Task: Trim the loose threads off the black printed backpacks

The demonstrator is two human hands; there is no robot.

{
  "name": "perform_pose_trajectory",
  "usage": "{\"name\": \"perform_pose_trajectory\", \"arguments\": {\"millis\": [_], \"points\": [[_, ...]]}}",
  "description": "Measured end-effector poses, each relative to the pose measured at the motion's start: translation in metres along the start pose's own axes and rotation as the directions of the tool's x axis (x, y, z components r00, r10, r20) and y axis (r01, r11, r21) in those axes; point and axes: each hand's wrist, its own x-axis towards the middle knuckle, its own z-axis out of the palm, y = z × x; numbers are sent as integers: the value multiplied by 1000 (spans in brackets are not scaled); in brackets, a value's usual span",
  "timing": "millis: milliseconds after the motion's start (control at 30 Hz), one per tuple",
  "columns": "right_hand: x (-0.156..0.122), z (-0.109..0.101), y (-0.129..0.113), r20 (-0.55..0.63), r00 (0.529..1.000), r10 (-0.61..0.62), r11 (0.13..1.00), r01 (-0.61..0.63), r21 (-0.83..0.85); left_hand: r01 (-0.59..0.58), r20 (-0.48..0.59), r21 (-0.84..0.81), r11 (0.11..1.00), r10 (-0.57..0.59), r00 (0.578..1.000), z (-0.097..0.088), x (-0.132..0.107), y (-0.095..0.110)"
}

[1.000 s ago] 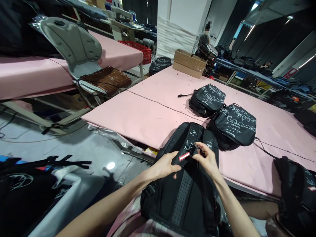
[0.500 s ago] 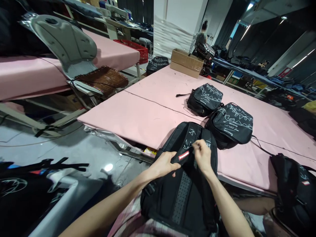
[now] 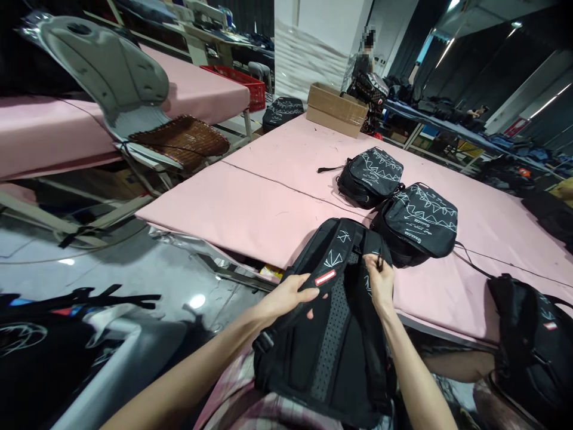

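A black backpack (image 3: pixel 304 352) leans from my lap onto the edge of the pink table, its back panel and shoulder straps facing me. My left hand (image 3: pixel 293 295) grips the left shoulder strap (image 3: pixel 333 257) beside its red label (image 3: pixel 324 278), thumb on top and fingertips underneath. At the right shoulder strap (image 3: pixel 368 286), the fingers of my right hand (image 3: pixel 380 280) are pinched together. Something small and dark shows at those fingertips, too little visible to name. White line drawings mark both straps.
Two black backpacks (image 3: pixel 418 221) (image 3: pixel 371 173) lie on the pink table (image 3: pixel 259 209), just beyond mine. A cardboard box (image 3: pixel 335 112) sits at its far end, near a standing person (image 3: pixel 364 63). Another backpack (image 3: pixel 532 340) is at the right, beside someone's arm. A chair (image 3: pixel 111 71) stands left.
My right hand has moved right, from between the straps to the right strap. My left hand keeps hold of the left strap, which now lies flatter with its drawings uncovered.
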Motion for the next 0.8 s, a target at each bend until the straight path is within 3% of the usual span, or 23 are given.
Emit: {"name": "perform_pose_trajectory", "arguments": {"millis": [133, 300, 433, 567, 800], "points": [[-25, -8, -2, 190, 980, 53, 993, -31, -116, 38, 2, -159, 987, -38, 999, 1, 1, -7], [-64, -9, -15, 147, 989, 24, 941, 28, -336, 42, -25, -247, 968, -50, 998, 10, 8, -16], [-71, -6, -16, 110, 986, -123, 890, 159, -428, 19, -36, -273, 962, -30, 999, 16, 11, -20], [-72, -2, -13, 110, 974, -199, 888, 227, -399, -4, -50, -297, 955, -12, 999, 20, 12, -23], [-70, -5, -12, 87, 991, -96, 942, 119, -314, -18, -60, -315, 949, -1, 998, 22, 12, -23]]}}
